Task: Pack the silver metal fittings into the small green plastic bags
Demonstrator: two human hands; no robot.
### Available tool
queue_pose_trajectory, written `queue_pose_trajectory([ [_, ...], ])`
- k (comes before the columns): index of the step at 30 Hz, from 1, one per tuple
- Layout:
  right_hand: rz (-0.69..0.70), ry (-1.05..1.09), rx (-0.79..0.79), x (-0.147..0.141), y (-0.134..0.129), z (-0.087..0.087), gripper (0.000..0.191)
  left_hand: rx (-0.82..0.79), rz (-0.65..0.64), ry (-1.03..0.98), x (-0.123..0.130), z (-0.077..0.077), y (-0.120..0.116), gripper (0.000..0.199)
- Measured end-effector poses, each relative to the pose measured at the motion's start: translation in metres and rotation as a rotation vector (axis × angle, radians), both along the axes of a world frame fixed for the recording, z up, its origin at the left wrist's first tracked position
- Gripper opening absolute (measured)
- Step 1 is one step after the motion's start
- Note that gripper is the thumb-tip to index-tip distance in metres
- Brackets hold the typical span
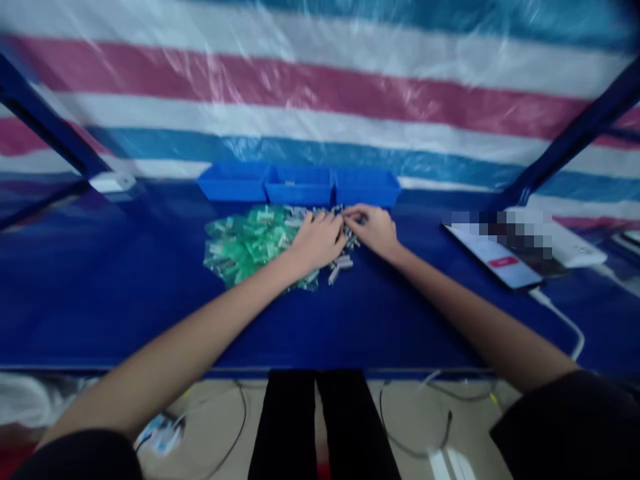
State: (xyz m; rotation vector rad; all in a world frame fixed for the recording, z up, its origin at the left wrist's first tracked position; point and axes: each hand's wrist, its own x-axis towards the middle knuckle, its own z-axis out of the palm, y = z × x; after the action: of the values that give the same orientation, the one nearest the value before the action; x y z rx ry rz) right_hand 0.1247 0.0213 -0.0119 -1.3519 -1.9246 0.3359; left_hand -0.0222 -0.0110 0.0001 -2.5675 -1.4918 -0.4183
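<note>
My left hand (320,239) rests palm down over the right side of a pile, its fingers bent and close together; whatever lies under them is hidden. Just to its right, my right hand (374,230) has thumb and fingertips brought together among small silvery metal parts (341,265). What that pinch holds is too small and blurred to make out. Left of the hands is a heap of clear and green plastic bags (250,243), with pale pieces showing inside. The fingertips of both hands nearly meet.
Behind the pile stand three blue bins (299,187) in a row on the blue table (150,300). To the right lie a phone (493,257) with a white cable (560,307) and a white device (575,243). Blue frame posts flank a striped plastic sheet (320,73).
</note>
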Motion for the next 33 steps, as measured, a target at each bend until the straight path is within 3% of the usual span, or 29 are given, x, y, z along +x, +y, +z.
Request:
queue_pose_trajectory([
  [3, -0.030, 0.076, -0.048, -0.002, 0.002, 0.000, 0.021, 0.005, 0.006, -0.057, -0.003, 0.000, 0.000, 0.027],
  [8, -0.083, 0.266, -0.024, -0.004, 0.001, 0.002, 0.025, -0.027, 0.180, -0.184, -0.005, 0.007, -0.002, 0.026],
  [13, 0.061, 0.742, -0.047, -0.015, 0.000, 0.007, 0.042, 0.035, 0.126, -0.395, -0.007, 0.013, -0.007, 0.028],
  [17, 0.126, 0.961, -0.218, -0.028, -0.009, 0.014, 0.047, 0.070, 0.109, -0.466, -0.010, 0.012, -0.008, 0.029],
  [26, 0.172, 1.051, -0.497, -0.030, -0.022, 0.020, 0.033, 0.066, 0.119, -0.561, -0.012, 0.014, -0.007, 0.030],
  [29, 0.217, 1.047, -0.485, -0.032, -0.024, 0.019, 0.032, 0.067, 0.148, -0.565, -0.012, 0.013, -0.008, 0.030],
  [33, 0.255, 0.969, -0.351, -0.035, -0.025, 0.016, 0.031, 0.055, 0.164, -0.543, -0.012, 0.011, -0.006, 0.031],
])
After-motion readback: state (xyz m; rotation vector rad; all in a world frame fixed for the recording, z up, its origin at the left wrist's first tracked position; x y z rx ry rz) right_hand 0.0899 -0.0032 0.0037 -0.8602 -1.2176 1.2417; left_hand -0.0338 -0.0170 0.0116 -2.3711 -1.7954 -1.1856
